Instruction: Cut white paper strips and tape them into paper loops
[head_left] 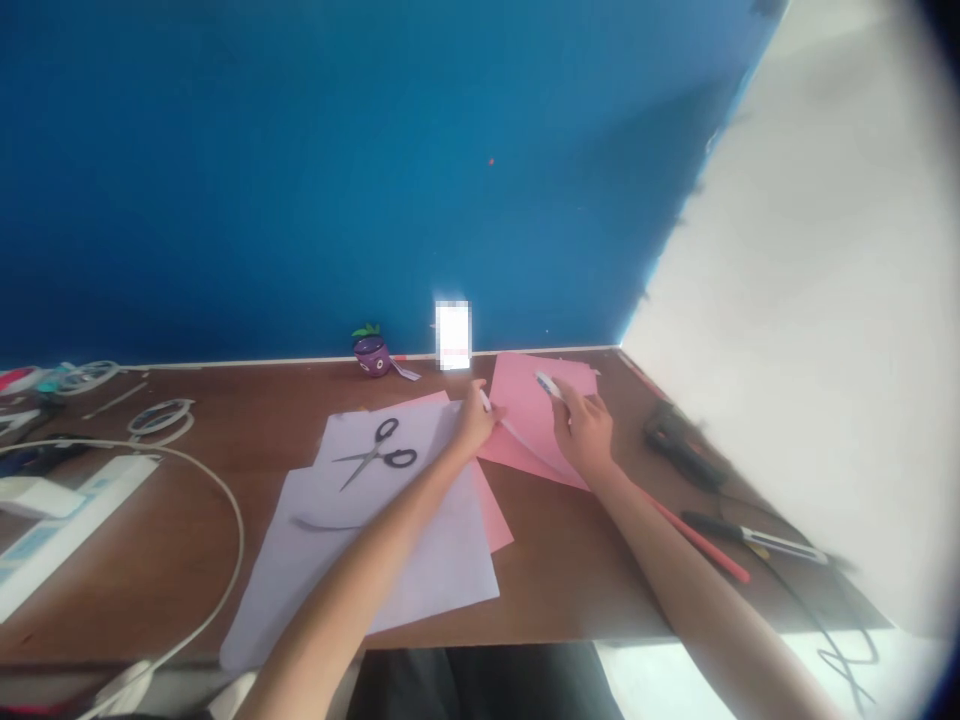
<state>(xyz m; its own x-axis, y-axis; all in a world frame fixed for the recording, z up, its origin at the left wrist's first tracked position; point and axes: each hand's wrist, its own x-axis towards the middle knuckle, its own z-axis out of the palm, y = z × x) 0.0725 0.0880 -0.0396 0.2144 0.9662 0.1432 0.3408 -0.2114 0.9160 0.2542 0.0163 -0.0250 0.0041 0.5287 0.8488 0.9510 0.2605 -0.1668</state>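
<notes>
Toward the desk's (559, 580) back edge, left hand (472, 422) pinched a pale strip (526, 441) above pink paper (525, 385), while right hand (588, 432) gripped a small white tube (549, 384).

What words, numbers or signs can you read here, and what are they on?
None can be read clearly.
White tube with blue markings in the right hand: any print is too small and blurred to read.
White power strip: blue patches show, but no letters can be made out.
Bright screen by the wall: blocky and washed out, nothing readable.
</notes>
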